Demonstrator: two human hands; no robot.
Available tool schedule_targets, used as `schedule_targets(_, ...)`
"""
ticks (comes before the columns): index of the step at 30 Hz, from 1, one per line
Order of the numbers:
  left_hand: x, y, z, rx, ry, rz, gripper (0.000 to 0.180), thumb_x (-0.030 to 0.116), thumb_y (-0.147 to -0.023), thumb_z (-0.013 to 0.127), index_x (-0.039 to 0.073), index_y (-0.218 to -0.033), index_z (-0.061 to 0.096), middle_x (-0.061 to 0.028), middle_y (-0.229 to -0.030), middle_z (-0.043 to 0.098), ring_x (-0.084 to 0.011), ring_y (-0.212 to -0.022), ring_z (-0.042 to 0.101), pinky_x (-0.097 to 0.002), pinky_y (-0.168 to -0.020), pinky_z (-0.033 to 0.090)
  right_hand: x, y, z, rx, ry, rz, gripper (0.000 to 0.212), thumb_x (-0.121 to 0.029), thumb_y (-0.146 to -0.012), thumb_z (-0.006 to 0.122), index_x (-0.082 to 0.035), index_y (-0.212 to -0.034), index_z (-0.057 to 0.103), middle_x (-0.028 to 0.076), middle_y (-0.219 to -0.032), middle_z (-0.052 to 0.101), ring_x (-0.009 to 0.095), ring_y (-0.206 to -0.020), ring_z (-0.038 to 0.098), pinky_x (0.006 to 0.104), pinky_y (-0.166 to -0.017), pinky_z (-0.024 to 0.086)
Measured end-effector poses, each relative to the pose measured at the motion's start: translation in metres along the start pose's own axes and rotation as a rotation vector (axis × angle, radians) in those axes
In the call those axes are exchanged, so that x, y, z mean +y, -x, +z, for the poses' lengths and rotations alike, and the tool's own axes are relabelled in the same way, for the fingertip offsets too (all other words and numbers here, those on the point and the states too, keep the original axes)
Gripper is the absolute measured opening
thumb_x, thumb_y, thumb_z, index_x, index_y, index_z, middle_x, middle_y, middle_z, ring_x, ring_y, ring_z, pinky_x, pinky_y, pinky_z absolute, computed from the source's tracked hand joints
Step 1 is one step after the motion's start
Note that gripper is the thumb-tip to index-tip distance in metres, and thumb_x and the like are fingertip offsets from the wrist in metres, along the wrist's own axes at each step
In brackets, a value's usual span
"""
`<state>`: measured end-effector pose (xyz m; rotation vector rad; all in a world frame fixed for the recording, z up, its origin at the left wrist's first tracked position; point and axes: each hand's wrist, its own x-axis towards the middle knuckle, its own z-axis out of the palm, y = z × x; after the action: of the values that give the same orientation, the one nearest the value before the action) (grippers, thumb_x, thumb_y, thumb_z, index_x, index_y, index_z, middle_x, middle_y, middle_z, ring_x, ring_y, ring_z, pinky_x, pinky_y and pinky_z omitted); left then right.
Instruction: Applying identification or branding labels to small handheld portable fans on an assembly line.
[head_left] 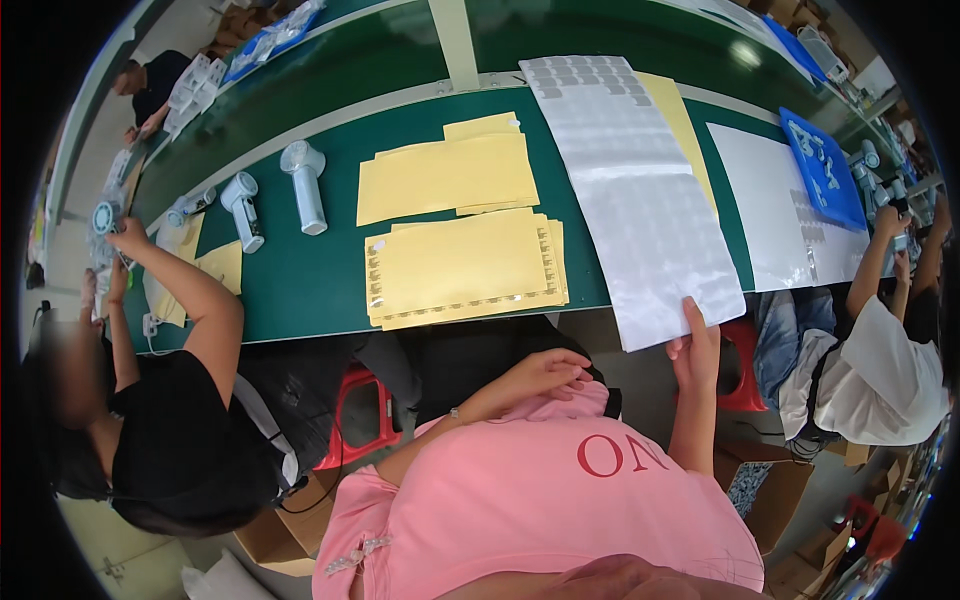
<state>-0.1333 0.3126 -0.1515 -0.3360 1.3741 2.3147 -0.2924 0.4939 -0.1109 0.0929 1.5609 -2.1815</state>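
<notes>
Your right grip [699, 352] is closed on the near edge of a long white sheet [645, 230], toward its right corner; one digit lies extended on top, while the rest of the hold is partly hidden below the edge. The sheet stretches away from you across the green counter [290, 285], slanting to the left at its far end, with a crease across its middle and grey printed patches at the top. Its near end hangs past the counter's edge. A yellow sheet [667, 100] shows from under its right side.

Your left grip [548, 374] rests before your pink shirt [530, 480], well apart from the sheet; its fingers are loosely bent and part-way open, with nothing visible in them.

Left of the white sheet lie two piles of yellow sheets: the far pile [440, 182] and, just nearer to you, the near pile [460, 268], which carries small dark prints along its borders. Farther left, a pale blue handheld device [309, 195] with a round head lies on the counter, with two similar ones beyond it. To the right, a blue tray [848, 205] of small pale parts sits partly over more white sheets [755, 190]. A co-worker in black [185, 430] sits at your left, holding another round-headed device [104, 216].
</notes>
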Motion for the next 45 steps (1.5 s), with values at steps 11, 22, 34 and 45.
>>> schedule_targets(11, 0.025, -0.005, 0.013, -0.202, 0.417, 0.147, 0.057, 0.045, -0.092, 0.039, 0.000, -0.126, 0.040, -0.0167, -0.122, 0.049, -0.0257, -0.113, 0.049, -0.0390, -0.094, 0.042, -0.010, 0.015, 0.030, -0.035, -0.005, -0.071, 0.034, -0.017, -0.087, 0.054, 0.004, -0.111, 0.044, 0.007, -0.069, 0.057, 0.009, -0.040, 0.047, 0.0215, -0.030, 0.033)
schedule_targets(22, 0.070, -0.034, 0.033, -0.011, 0.278, 0.104, 0.043, 0.028, -0.092, 0.047, -0.003, -0.121, 0.041, -0.0145, -0.111, 0.055, -0.0220, -0.098, 0.059, -0.0342, -0.082, 0.052, 0.001, -0.001, -0.001, -0.132, -0.008, 0.166, 0.041, -0.020, -0.085, 0.060, 0.003, -0.114, 0.041, 0.008, -0.076, 0.058, 0.013, -0.049, 0.055, 0.0250, -0.038, 0.045)
schedule_targets(34, -0.021, -0.042, -0.027, -0.026, 0.608, -0.006, 0.038, 0.023, -0.092, 0.046, -0.001, -0.121, 0.042, -0.0190, -0.125, 0.048, -0.0267, -0.115, 0.048, -0.0399, -0.098, 0.038, 0.009, -0.004, -0.015, 0.020, 0.043, 0.061, 0.029, -0.020, -0.085, 0.058, 0.005, -0.099, 0.052, 0.006, -0.067, 0.057, 0.010, -0.041, 0.047, 0.0230, -0.032, 0.036)
schedule_targets(45, -0.059, -0.062, -0.063, 0.075, 0.722, 0.015, 0.037, 0.030, -0.089, 0.052, 0.008, -0.117, 0.048, -0.0132, -0.121, 0.052, -0.0221, -0.109, 0.052, -0.0380, -0.091, 0.043, 0.017, -0.006, -0.012, 0.068, -0.022, -0.031, 0.023, -0.019, -0.086, 0.058, 0.002, -0.095, 0.054, 0.006, -0.064, 0.057, 0.010, -0.038, 0.046, 0.0229, -0.031, 0.035)
